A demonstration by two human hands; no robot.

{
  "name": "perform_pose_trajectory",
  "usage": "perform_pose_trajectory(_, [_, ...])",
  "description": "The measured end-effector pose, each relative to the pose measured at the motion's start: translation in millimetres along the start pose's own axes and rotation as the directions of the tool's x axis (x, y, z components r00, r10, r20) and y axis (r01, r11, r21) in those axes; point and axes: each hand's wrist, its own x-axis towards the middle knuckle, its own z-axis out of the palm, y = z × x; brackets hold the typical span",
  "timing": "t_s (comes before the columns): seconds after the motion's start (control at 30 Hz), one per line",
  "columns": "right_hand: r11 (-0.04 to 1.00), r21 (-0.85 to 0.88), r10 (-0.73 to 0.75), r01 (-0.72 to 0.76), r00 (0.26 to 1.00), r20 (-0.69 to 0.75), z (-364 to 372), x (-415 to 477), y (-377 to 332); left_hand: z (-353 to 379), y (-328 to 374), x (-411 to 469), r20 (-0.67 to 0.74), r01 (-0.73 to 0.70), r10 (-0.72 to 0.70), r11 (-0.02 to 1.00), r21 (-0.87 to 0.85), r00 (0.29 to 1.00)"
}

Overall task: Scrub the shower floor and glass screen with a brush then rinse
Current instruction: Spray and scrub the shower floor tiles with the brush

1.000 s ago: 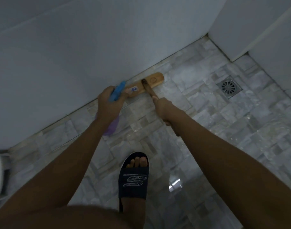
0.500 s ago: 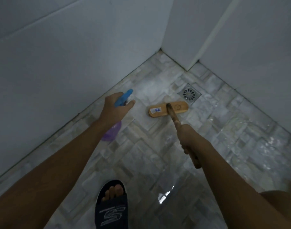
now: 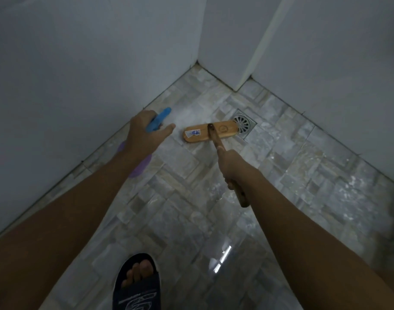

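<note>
A wooden scrub brush [image 3: 210, 131] with a long handle lies bristles-down on the wet grey stone-tile shower floor [image 3: 191, 209], its head beside the drain. My right hand [image 3: 230, 163] grips the handle partway up, and the handle's end sticks out behind my wrist. My left hand [image 3: 144, 133] holds a spray bottle with a blue nozzle [image 3: 158, 120] and a purple body [image 3: 137, 168], with the thumb stretched toward the brush. A pale spray mist hangs just past the nozzle, over the tiles left of the brush head.
A square metal floor drain [image 3: 244, 125] sits at the brush's right end. White walls [image 3: 79, 74] close in at the left and back, with a jutting corner [image 3: 243, 81] behind the drain. My foot in a dark slide sandal [image 3: 136, 285] stands at the bottom.
The brush has gone from the base of the left wall out to the drain. The view has swung toward the corner. Spray mist now shows at the bottle's nozzle.
</note>
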Motion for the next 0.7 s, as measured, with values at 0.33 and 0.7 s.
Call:
perform_pose_trajectory(0.33, [0.992,-0.125,0.003,0.002,0.999,0.04,12,-15,19,-27,-17,-8,-0.212,0.043,-0.046,0.999,-0.017,0.976])
perform_pose_trajectory(0.7, [0.966,-0.105,-0.243,0.238,0.969,-0.041,2,85,-118,-45,-31,-18,-0.327,-0.004,0.012,1.0,0.026,0.945])
